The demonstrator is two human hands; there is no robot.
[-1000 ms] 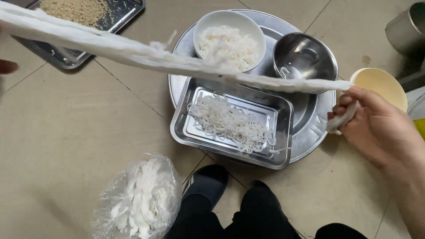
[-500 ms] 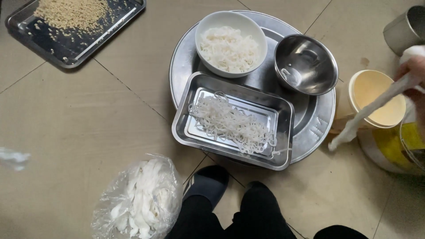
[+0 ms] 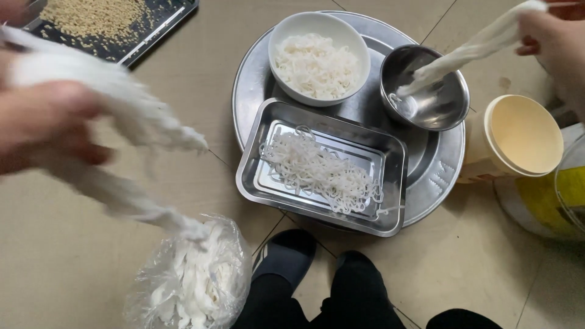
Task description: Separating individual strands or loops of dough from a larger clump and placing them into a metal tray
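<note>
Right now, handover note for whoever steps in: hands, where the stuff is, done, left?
Left hand: blurred, gripping white stringy strips that trail down into the clear plastic bag of the same material.
Right hand: holds a white twisted strip whose lower end dips into the small steel bowl.
On the round steel tray: rectangular steel pan and white bowl, both holding fine shreds.
Done: two containers have shreds.
Left: strips in both hands and the bag remain whole.
</note>
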